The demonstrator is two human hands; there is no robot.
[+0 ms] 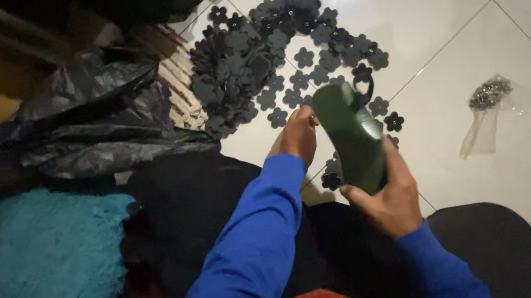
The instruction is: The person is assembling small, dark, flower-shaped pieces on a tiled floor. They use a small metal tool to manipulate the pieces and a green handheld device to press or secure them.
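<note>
Sitting on the white tiled floor (442,17), the person in blue sleeves has a dark green shoe sole (351,136) raised between both hands, above the lap and tilted so its toe end points away toward the tiles. The right hand (388,197) is wrapped around the near, lower end of the sole, fingers curled up its side and thumb pressed against its edge, so that hand is closed on it. The left hand (298,135) reaches in from the other side and meets the far upper end of the sole; its fingertips touch the rim there, though how tightly it grips I cannot tell from here. A small dark loop sticks out at the top of the sole, just past the left hand. Beyond the hands, a wide scatter of dark flower-shaped cutouts (265,51) lies on the floor, a few stray ones right beneath the sole. Off to the right, well apart from the hands, a clear plastic bag of small metal bits (488,98) rests on the tiles. To the left sit a crumpled black plastic bag (86,120) and a fluffy turquoise cloth (44,266).
</note>
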